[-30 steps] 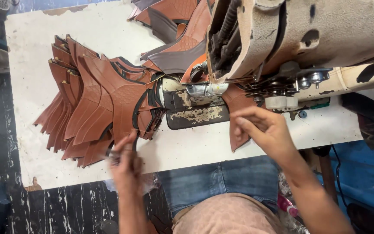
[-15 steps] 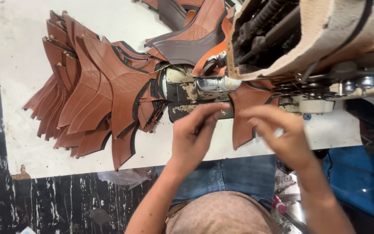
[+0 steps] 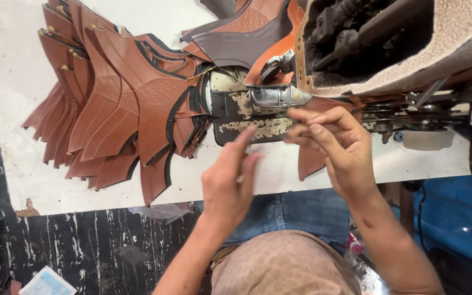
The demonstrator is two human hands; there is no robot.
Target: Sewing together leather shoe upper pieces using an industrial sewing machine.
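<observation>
while both hands hover over the sewing machine's worn black bed [image 3: 247,117], the left hand [image 3: 228,188] has its fingers pressed together and pointing up at it, empty. the right hand [image 3: 340,147] pinches something too thin to make out, just above a brown leather piece [image 3: 310,161] lying on the white desk [image 3: 17,98]. a fanned stack of pointed, quilted brown leather pieces [image 3: 116,104] lies left of the bed. the machine's head [image 3: 389,43] is cut off at the frame's edge.

The leather pieces [image 3: 132,104] were reddish-brown with embossed scale texture and black edging; one piece [image 3: 236,46] was dark grey-brown. The bench [image 3: 12,71] was off-white, the sewing machine's plate [image 3: 230,117] black with chipped cream patches.
</observation>
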